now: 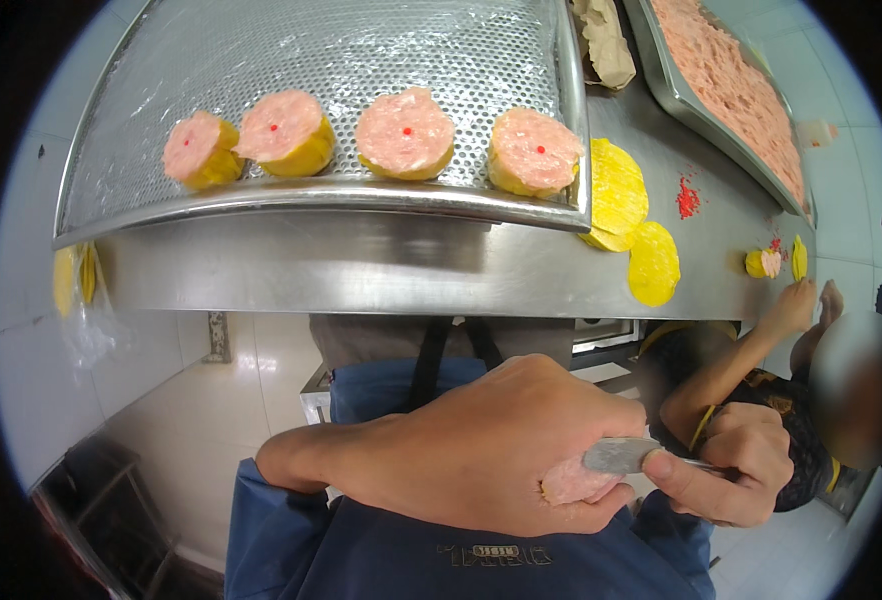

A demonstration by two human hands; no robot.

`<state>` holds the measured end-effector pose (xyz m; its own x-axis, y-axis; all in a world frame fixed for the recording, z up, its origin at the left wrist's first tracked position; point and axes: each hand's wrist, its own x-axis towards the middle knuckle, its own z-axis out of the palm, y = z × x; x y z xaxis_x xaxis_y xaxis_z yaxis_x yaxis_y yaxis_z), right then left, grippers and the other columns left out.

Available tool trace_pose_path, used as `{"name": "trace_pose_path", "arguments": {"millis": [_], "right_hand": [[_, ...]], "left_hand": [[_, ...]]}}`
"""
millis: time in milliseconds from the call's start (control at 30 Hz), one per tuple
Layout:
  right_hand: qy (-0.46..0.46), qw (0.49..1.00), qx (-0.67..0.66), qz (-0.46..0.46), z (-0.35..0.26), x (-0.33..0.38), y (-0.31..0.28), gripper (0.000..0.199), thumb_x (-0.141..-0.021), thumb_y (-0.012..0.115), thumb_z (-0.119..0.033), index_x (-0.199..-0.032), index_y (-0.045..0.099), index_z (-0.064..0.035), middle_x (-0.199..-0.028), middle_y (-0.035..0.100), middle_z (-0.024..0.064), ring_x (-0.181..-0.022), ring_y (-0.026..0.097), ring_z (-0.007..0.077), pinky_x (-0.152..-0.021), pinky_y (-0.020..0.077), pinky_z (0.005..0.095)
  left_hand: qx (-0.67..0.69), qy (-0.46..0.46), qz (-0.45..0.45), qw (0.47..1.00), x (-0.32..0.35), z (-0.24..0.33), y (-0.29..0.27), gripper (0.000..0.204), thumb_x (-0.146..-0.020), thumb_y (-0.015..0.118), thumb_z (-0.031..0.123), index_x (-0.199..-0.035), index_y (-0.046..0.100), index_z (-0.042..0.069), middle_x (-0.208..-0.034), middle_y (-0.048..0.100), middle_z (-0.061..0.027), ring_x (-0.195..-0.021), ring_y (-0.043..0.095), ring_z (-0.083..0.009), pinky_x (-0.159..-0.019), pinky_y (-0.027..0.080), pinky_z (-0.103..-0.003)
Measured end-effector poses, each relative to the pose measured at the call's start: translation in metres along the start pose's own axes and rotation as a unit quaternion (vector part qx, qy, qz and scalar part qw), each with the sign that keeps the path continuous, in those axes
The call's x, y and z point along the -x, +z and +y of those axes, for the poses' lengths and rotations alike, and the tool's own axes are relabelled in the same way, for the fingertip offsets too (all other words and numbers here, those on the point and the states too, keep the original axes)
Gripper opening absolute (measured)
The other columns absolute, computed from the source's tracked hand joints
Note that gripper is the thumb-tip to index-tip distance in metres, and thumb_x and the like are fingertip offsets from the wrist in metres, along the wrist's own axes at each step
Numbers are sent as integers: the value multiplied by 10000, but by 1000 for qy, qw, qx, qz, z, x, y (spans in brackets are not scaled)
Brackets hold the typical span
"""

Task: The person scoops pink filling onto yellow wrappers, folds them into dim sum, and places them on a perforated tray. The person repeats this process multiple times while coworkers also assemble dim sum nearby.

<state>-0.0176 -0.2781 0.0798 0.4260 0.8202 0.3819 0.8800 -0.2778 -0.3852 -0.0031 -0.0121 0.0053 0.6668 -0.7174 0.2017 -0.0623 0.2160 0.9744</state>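
The left hand (491,450) is curled around a lump of pink filling (573,482), low in front of the person's blue clothes (401,545). The right hand (726,465) pinches a flat metal spreader (619,456), and its blade rests against the pink filling. Four yellow dumplings (407,130) with pink tops and red dots sit on the metal tray (441,50), with yellow wrappers (654,263) and red bits (688,198) to its right on the shiny table (361,262).

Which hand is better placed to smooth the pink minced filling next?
Probably the right hand: it grips the flat grey metal spatula, held at the pink minced filling. The left hand is curled around that filling, so it seems better suited to steadying it.
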Motion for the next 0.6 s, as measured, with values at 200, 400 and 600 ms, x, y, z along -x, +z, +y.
{"name": "trace_pose_path", "arguments": {"millis": [200,400,600], "right_hand": [[19,999,33,18,-5,3,-4,384,-672,895,-100,-1051,850,-67,-758,417,0,-456,367,68,-400,231,245],[14,999,-22,36,-4,3,3,338,-743,919,-167,-1061,851,-74,-752,414,-7,-455,365,72,-398,238,236],[26,1000,4,11,-4,6,-2,321,-771,914,-217,-1051,859,-72,-747,419,-5,-454,365,74,-398,224,244]], "left_hand": [[45,-108,-29,993,8,15,-11,268,-866,873,198,-917,644,70,-767,668,-126,-706,678,-379,-599,512,-393],[49,-40,-52,997,-3,4,-4,282,-868,881,199,-903,637,61,-781,679,-118,-702,685,-360,-601,512,-390],[-2,-40,-22,999,3,4,-3,313,-845,899,218,-893,634,57,-799,689,-127,-714,679,-374,-604,515,-396]]}}
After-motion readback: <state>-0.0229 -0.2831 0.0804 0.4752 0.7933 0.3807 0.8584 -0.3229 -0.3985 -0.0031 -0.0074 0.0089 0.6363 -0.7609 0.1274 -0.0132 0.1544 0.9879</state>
